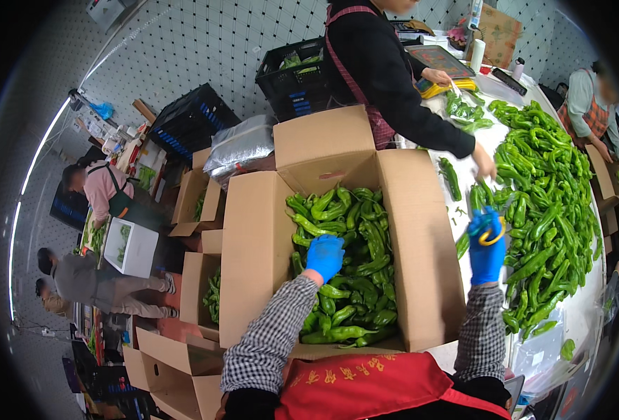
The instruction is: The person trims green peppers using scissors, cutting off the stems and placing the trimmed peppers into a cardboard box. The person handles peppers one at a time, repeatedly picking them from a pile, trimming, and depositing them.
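Observation:
My left hand [326, 257], in a blue glove, reaches into an open cardboard box [422, 252] full of long green peppers [364, 294]. Its fingertips meet the peppers, but whether they grip one is hidden. At the table's near side, my right hand [485, 257], also gloved in blue, has scissors with a yellow handle [493, 236] looped on its fingers. Beside that hand, a large heap of green peppers [546, 220] covers much of the white table [459, 207].
Across the table, a co-worker's hand [484, 164] hovers at the heap's edge. Black crates [294, 79] and a silver-wrapped package [244, 144] stand beyond the box. More open cartons [167, 362] sit to the left. Clear plastic bags [538, 346] lie at the right.

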`<state>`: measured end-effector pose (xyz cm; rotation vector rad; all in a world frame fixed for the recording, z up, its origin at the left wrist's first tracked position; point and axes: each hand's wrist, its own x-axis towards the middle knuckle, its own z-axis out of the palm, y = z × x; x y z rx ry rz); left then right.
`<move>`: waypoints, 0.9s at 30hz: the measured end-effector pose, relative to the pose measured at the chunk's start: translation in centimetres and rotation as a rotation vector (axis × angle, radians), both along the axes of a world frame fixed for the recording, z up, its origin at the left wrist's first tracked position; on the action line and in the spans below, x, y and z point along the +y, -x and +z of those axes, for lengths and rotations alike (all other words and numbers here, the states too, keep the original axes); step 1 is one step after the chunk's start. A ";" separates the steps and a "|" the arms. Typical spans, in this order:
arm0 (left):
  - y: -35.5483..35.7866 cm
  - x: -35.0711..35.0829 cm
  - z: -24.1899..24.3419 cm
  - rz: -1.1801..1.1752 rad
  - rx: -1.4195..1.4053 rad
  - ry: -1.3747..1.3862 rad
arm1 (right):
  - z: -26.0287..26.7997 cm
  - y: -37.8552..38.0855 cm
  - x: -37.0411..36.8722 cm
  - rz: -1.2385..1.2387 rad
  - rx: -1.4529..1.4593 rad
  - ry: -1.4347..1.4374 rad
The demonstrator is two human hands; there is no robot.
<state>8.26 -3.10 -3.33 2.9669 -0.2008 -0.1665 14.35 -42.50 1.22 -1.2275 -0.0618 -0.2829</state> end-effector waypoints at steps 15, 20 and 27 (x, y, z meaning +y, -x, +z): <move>-4.2 -2.2 -8.8 0.190 -0.007 -0.295 | 5.4 7.0 16.1 0.517 0.418 -0.139; -4.1 -2.4 -7.3 0.192 0.085 -0.331 | 3.9 8.2 17.5 0.637 0.461 -0.126; -1.3 1.1 0.0 0.334 -0.074 0.173 | 3.5 9.1 16.9 0.713 0.532 -0.061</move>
